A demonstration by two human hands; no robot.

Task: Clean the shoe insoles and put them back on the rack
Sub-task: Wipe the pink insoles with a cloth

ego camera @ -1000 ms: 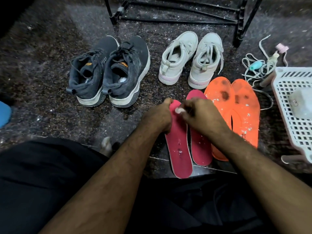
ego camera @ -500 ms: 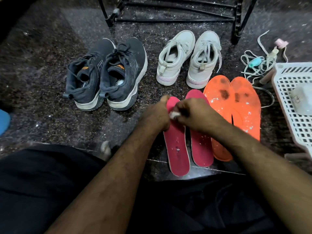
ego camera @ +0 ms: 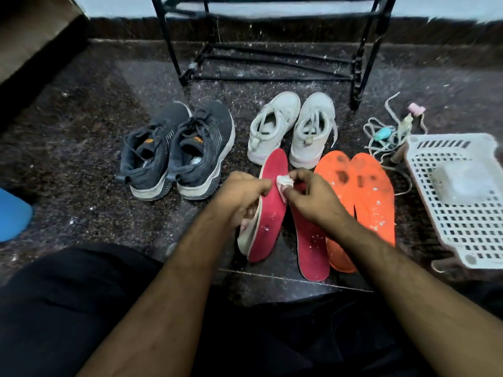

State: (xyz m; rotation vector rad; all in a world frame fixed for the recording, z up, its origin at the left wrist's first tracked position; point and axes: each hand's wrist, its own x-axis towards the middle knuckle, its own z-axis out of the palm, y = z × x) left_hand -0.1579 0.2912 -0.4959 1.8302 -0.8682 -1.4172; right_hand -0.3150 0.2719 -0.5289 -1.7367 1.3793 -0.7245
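Note:
My left hand [ego camera: 241,195] grips the left edge of a pink insole [ego camera: 272,208] and holds it tilted off the floor, pale underside showing. My right hand [ego camera: 310,198] pinches a small white wad of tissue [ego camera: 284,181] against that insole's upper face. A second pink insole [ego camera: 311,246] lies flat on the floor under my right wrist. Two orange insoles [ego camera: 362,197] with dark stains and white specks lie side by side to the right. The black metal shoe rack [ego camera: 272,58] stands at the back.
A dark grey pair of sneakers [ego camera: 179,151] and a white pair [ego camera: 294,129] stand on the speckled stone floor before the rack. A white plastic basket [ego camera: 462,213] sits at the right, with tangled cords and a small bottle [ego camera: 392,131] behind it. A blue object [ego camera: 12,213] lies far left.
The left pink insole has been lifted and tilted up off the floor by my left hand. The view has tipped upward, showing more of the rack.

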